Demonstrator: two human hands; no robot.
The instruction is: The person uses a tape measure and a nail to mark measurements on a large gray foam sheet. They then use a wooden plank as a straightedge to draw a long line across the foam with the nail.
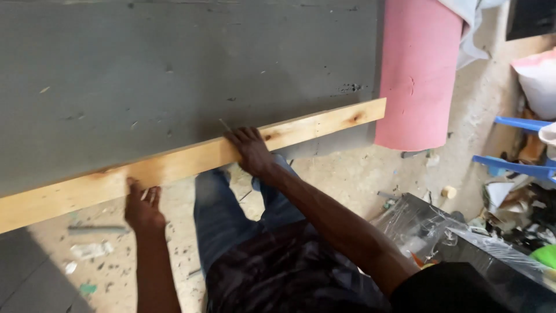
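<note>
A long pale wooden plank (174, 165) lies slanted along the near edge of a large grey board (174, 64). My right hand (250, 149) rests on top of the plank near its middle. A thin pencil-like stick (223, 123) pokes out from its fingertips onto the grey board. My left hand (143, 207) grips the plank's lower edge further left, with one finger up against the wood and a small pale bit between the fingers. My legs in blue jeans (220, 220) are below the plank.
A pink foam roll (416, 75) stands at the board's right end. A dark box wrapped in clear film (463, 243), blue plastic furniture (515, 165) and scattered litter fill the right side. The concrete floor (92, 249) carries small scraps.
</note>
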